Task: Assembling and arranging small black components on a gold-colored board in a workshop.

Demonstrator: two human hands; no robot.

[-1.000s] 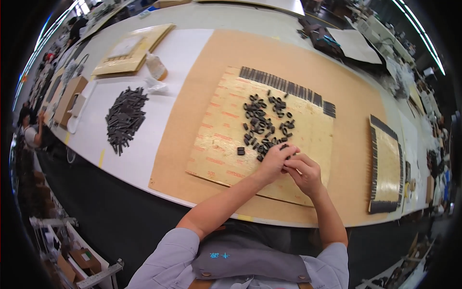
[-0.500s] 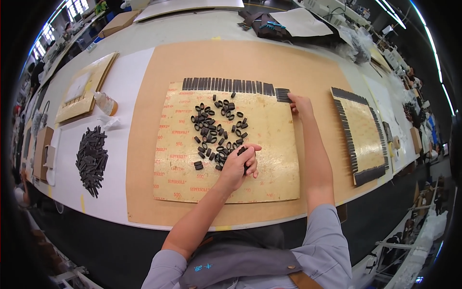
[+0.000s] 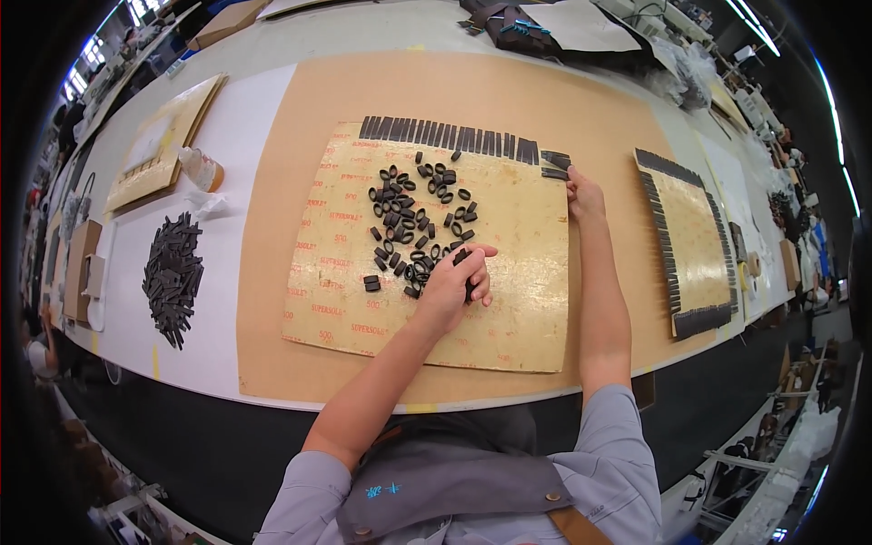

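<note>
Black loops point(image 3: 413, 227) lie under left hand point(image 3: 454, 286), fingers pinching 1; right hand point(image 3: 583, 193) presses strips point(image 3: 556, 165).

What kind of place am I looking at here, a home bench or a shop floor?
Most likely a factory or workshop floor: a long worktable carries a yellow sheet strewn with small black loops, a pile of black strips and a second edged sheet, with more cluttered benches behind.

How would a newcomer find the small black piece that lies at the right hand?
Find the yellow sheet on the brown mat. A row of black strips lines its top edge. At the row's right end, by the right hand, lies the piece, set askew, unlike the upright strips.
</note>
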